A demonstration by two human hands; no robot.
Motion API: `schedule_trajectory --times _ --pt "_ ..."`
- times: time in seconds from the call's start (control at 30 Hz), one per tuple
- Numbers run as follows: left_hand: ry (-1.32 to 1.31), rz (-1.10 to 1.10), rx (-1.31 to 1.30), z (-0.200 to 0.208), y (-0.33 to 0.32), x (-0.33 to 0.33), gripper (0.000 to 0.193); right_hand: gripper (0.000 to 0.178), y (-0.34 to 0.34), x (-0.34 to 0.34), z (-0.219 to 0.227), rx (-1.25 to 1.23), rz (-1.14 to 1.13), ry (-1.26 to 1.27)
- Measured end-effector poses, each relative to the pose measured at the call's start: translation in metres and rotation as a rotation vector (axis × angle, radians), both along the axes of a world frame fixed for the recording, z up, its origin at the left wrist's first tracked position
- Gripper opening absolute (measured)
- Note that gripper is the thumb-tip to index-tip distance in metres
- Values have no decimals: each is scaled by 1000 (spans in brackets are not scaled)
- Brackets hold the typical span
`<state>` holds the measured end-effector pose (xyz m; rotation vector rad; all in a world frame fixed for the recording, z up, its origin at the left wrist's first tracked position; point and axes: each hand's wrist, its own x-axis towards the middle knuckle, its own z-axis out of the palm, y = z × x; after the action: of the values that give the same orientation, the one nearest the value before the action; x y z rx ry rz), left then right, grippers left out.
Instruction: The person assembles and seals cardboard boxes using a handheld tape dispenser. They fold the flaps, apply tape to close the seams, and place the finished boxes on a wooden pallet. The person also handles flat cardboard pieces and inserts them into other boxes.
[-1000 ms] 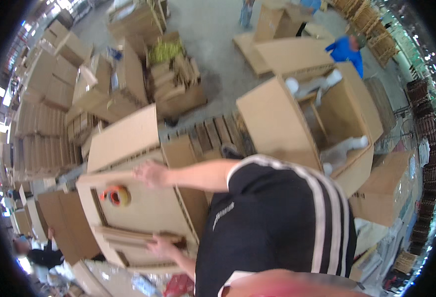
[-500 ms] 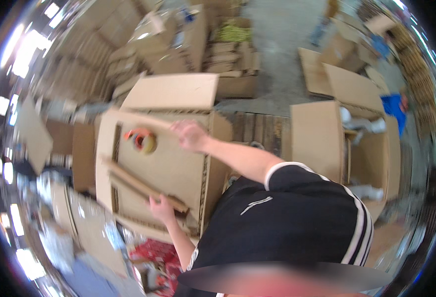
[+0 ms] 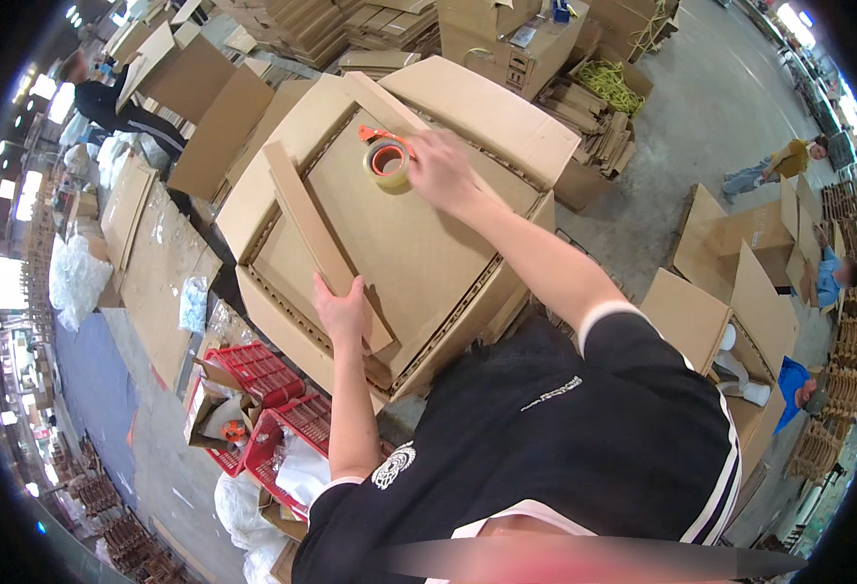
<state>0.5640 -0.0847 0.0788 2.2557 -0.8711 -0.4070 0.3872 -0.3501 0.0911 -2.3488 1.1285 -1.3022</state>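
A large open cardboard box (image 3: 419,282) is in front of me, a flat brown sheet (image 3: 428,248) filling its top inside the raised flaps. My left hand (image 3: 341,310) is closed on the near end of a long cardboard strip (image 3: 314,234) slanting across the left part of the sheet. Slightly blurred, my right hand (image 3: 443,173) grips a second cardboard strip (image 3: 385,102) along the box's far side; its palm hides part of that strip. Beside my right fingers, an orange tape dispenser with a roll of clear tape (image 3: 387,164) lies on the sheet.
Red plastic crates (image 3: 253,375) with white wrapping stand at the lower left. Another open box (image 3: 687,307) with white parts is at right. A bin of yellow-green strapping (image 3: 609,88) stands beyond. Other people work at upper left and far right.
My view has turned, shifting the box toward the picture's middle. The right-hand strip has come to the box's far side, and my right hand is now beside the tape dispenser.
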Motion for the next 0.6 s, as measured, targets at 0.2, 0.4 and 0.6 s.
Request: schedule_trajectory --times 0.2,0.4,0.6 --pt "50 67 55 0 -3 2 75 45 -71 96 -11 748 48 570" --pt "377 -113 33 -28 -13 50 52 57 20 38 -25 1205 76 -64" --pt "331 -175 102 -30 -26 78 54 79 175 -260 -54 1284 310 -1207"
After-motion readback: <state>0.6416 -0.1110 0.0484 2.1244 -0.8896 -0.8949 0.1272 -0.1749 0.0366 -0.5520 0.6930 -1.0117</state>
